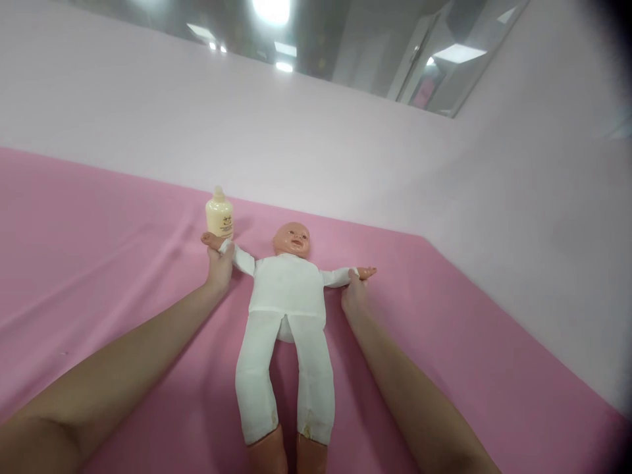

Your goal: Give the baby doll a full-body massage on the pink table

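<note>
The left hand (220, 264) was closed around the wrist of the doll's arm on the left side of the scene. The right hand (354, 293) was closed around the wrist of the doll's opposite arm. Both of the doll's arms were spread outward, and its hands projected past the gripping fingers. The doll (289, 284) lay on its back between the person's forearms, head at the far end and legs extended toward the near edge of the view. Its torso and limbs were white; its head, hands and lower legs were flesh-toned. Brownish marks (307, 431) showed at the lower ends of the white leg sections.

A cream-coloured bottle (219, 214) with dark print stood upright on the far left, just behind the left hand. Contact between the bottle and the doll's hand could not be determined. The pink surface (444, 375) supported doll and bottle. A pale wall (320, 151) rose at the far and right sides, with a reflective panel (345, 39) above.
</note>
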The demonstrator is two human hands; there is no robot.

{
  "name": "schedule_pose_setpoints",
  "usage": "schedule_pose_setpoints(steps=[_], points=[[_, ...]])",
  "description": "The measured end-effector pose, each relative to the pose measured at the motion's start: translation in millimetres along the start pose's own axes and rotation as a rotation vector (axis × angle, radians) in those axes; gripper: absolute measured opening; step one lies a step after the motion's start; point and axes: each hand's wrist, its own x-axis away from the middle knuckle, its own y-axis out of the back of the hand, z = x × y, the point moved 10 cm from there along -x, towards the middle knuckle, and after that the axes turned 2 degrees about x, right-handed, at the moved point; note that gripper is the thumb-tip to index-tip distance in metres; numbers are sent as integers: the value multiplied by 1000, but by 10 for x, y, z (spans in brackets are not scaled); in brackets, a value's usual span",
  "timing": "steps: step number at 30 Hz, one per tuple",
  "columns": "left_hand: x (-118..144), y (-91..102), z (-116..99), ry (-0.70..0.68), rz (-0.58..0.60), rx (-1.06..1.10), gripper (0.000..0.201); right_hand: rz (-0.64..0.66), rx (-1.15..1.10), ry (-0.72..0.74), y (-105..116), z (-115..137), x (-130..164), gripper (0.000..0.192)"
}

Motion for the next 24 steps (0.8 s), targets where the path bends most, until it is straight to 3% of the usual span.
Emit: schedule_pose_setpoints(steps=[3,5,8,11,14,19,24], points=[[26,-73,-134,-89,74,-38,58,-41,-92,-62,3,136,50,78],[92,-193,-269,-187,177,-97,61,20,-108,17,-84,392,97,73],[247,-424,-408,-320,359,-277,58,203,-20,142,-298,663,195,65],[437,-663,-448,-475,531,-545,54,428,159,225,-538,688,322,56],[559,-801,-402,-556,625,-720,58,523,270,281,-636,647,396,62],[545,-780,-386,-516,595,-708,57,478,228,273,-598,677,373,64],[278,-480,-360,-294,404,-298,61,372,-15,77,-483,564,254,57]])
